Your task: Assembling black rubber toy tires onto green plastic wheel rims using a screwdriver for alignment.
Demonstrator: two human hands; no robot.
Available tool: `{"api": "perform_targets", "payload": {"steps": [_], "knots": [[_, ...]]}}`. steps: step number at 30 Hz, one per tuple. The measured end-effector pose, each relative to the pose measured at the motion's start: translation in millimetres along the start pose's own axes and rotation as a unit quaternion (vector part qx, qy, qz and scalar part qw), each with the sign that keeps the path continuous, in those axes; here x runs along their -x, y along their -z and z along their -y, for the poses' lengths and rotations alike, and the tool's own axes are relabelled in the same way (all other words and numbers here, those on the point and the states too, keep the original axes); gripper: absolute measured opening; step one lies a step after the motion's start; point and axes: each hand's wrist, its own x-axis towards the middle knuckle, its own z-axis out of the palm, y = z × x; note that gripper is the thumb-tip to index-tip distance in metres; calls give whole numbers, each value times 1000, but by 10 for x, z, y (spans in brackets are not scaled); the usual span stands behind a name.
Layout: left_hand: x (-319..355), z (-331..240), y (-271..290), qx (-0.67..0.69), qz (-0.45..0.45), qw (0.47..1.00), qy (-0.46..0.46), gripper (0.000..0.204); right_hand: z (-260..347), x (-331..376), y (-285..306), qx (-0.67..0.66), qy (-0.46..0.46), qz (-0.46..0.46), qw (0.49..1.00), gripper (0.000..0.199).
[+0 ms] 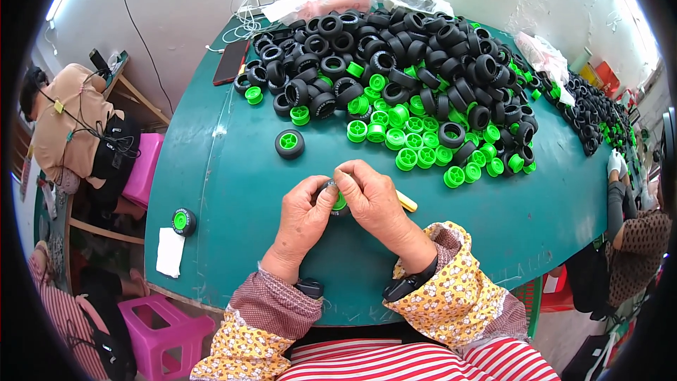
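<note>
Above the near middle of the green table, both hands pinch a small black toy tire with a green wheel hub [341, 203] inside it. My left hand [299, 217] grips its left side, thumb on the near face. From the right, my right hand [375, 199] presses thumb and fingers against the upper edge; the fingers cover much of the tire. Just beyond the hands lies a black tire fitted on a green hub [289, 144]. Another fitted wheel [183, 222] rests at the left edge. A yellow object [406, 201], partly hidden, is beside my right hand.
Black tires [381, 62] are heaped at the back, with loose green hubs [406, 159] along the near side. A dark phone [230, 63] and white cables lie back left; a white paper [170, 252] is at left. Other people sit on both sides, near pink stools [166, 331].
</note>
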Motion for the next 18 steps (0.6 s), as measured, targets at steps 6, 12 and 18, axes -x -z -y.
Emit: {"api": "perform_targets", "payload": {"steps": [6,12,18], "knots": [[-28,50,15,89,-26,995,35,22,-180,-14,-106,-135,-19,20,991,29],[-23,93,4,75,-26,996,30,20,-239,38,-250,-221,-81,-4,972,23],[-34,138,27,39,-5,999,19,22,-196,74,-282,-230,-81,-23,970,22]]}}
